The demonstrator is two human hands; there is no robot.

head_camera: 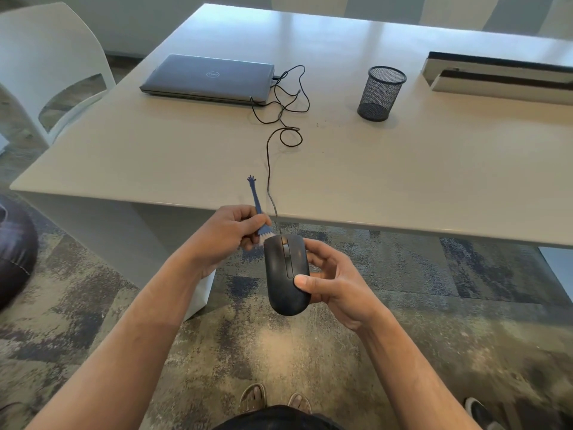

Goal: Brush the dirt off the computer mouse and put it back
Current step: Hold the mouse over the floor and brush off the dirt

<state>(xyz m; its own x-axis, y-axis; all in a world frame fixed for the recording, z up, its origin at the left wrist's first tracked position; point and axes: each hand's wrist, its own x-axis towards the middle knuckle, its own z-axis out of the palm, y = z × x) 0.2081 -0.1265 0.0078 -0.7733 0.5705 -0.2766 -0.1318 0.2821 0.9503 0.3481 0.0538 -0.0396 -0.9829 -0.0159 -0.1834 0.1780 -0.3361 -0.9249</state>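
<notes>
Below the near tabletop edge, over the carpet: mouse held off the surface in right hand, thumb and fingers curled round its sides, buttons up, likely so dirt falls clear. Left hand pinching blue brush low on the handle, bristles touching the mouse's front left corner. Cord trailing to closed laptop. Brushing judged under way; return pending.
</notes>
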